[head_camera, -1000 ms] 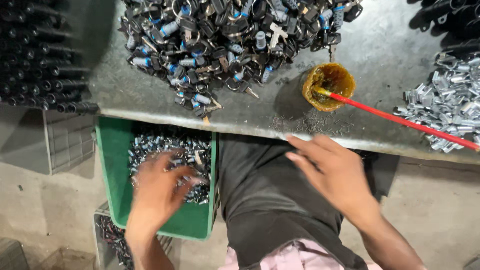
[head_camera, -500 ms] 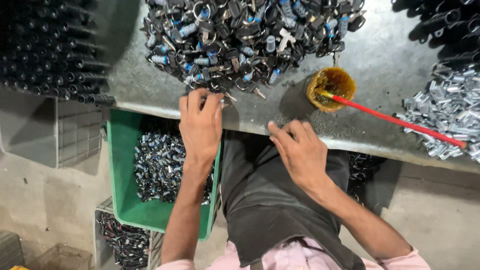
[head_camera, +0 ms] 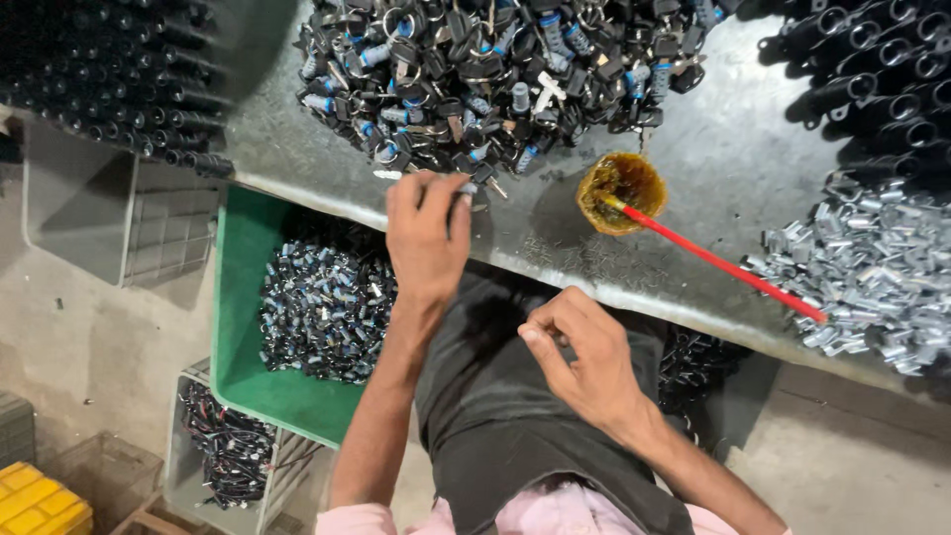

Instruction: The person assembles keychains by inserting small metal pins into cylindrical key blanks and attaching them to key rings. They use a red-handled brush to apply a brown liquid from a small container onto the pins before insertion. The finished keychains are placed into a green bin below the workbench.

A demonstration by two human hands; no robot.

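- Two hands work at a grey table point(head_camera: 713, 149).
- The left hand point(head_camera: 426, 233) reaches to the near edge of a big pile of black and blue keys point(head_camera: 495, 69), its fingers closed on a small piece from that pile.
- The right hand point(head_camera: 584, 362) hangs over the person's dark lap, fingers curled; I cannot tell if it holds anything.
- A green bin point(head_camera: 243, 327) of small metal parts sits under the table edge.
- A yellow cup point(head_camera: 621, 191) with a red stick point(head_camera: 723, 266) stands near shiny silver parts point(head_camera: 872, 277).
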